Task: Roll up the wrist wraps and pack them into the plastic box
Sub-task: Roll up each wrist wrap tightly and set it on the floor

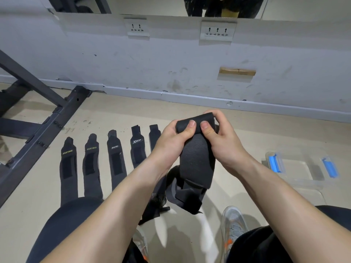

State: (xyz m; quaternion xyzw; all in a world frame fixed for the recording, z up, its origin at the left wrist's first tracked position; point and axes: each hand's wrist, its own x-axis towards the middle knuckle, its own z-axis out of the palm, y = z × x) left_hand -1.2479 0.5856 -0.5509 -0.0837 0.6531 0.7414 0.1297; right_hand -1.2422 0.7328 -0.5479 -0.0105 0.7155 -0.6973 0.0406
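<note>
Through the head camera I saw both hands raised above the floor (117, 114), working one black wrist wrap (196, 160). My left hand (173, 138) and right hand (220, 137) gripped its rolled top end, thumbs pressed side by side on the near face of the roll. The unrolled length hung down between my forearms. Five more wraps (68, 168) lay flat in a row on the floor to the left, the last partly hidden behind my left hand, near a dark metal frame (47, 126). The clear plastic box (296, 168) with blue latches (273, 162) sat to the right, well apart from the row.
</note>
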